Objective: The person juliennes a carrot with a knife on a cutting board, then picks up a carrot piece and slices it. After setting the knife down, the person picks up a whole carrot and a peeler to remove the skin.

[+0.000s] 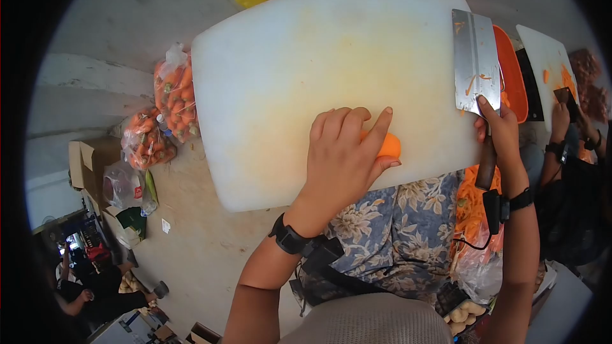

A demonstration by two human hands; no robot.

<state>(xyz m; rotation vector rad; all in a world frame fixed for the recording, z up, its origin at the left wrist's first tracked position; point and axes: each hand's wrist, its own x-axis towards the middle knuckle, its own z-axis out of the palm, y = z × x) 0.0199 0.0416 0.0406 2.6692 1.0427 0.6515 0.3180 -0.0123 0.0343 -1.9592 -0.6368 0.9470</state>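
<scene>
White plastic cutting board (306, 57) fills the centre. Near its five o'clock edge the left hand (341, 162) curls over an orange carrot (389, 146), its grip pinning it down with only the tip showing. At three o'clock the right hand (500, 130) has its grip closed around a cleaver (475, 60), blade raised. Bagged carrots (175, 99) sit at nine o'clock, perhaps on the floor.
</scene>
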